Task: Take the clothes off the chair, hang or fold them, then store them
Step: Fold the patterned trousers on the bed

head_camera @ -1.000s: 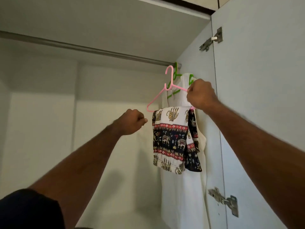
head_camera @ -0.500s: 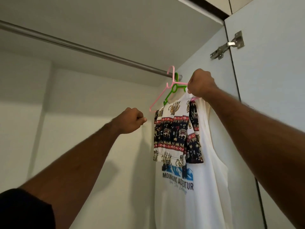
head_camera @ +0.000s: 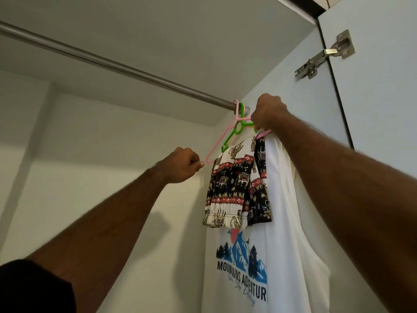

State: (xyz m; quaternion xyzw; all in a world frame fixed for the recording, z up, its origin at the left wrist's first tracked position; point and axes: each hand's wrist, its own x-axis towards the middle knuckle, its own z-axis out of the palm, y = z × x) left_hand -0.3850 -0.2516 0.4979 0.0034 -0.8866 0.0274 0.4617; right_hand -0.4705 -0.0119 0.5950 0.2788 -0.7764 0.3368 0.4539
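A pink hanger (head_camera: 216, 145) hooks over the metal rail (head_camera: 112, 64) at its right end inside the wardrobe. Folded patterned shorts (head_camera: 234, 184) with elephant prints drape over its bar. My right hand (head_camera: 267, 114) grips the hanger's right shoulder. My left hand (head_camera: 182, 164) is a fist just left of the hanger's left tip, and I cannot tell if it touches. Behind hangs a white t-shirt (head_camera: 282, 245) with a mountain print on a green hanger (head_camera: 234, 132).
The wardrobe's right side wall (head_camera: 293, 86) is close behind my right hand. The open door (head_camera: 383, 86) with a metal hinge (head_camera: 325, 55) stands to the right. The rail to the left carries nothing.
The pink hanger has gone up and its hook now sits over the rail beside the green one. My right hand rose with it. The view tilted upward.
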